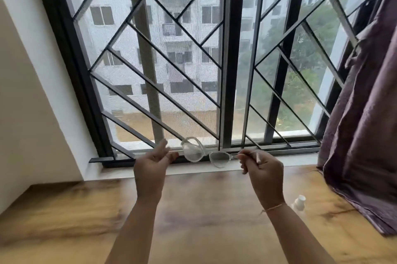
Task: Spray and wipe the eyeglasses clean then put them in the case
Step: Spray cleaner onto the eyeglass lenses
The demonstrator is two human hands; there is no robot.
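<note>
Right hand (261, 164) pinching one temple of the clear eyeglasses (206, 153), held up before the window (233, 70), left hand (153, 161) loosely spread just beside them, white bottle (299, 202) on the worktop (204, 220), near right

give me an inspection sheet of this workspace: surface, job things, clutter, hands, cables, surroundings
surface: wooden tabletop, pale sill beyond it
job's things: clear-framed eyeglasses held up before the window; small white bottle on the table by the curtain; case and cloth not seen
clutter: nothing seen
grippers: left hand open beside the eyeglasses, contact unclear; right hand pinches a temple arm
cables: nothing seen
surroundings: barred window, purple curtain at right, wall at left
</note>
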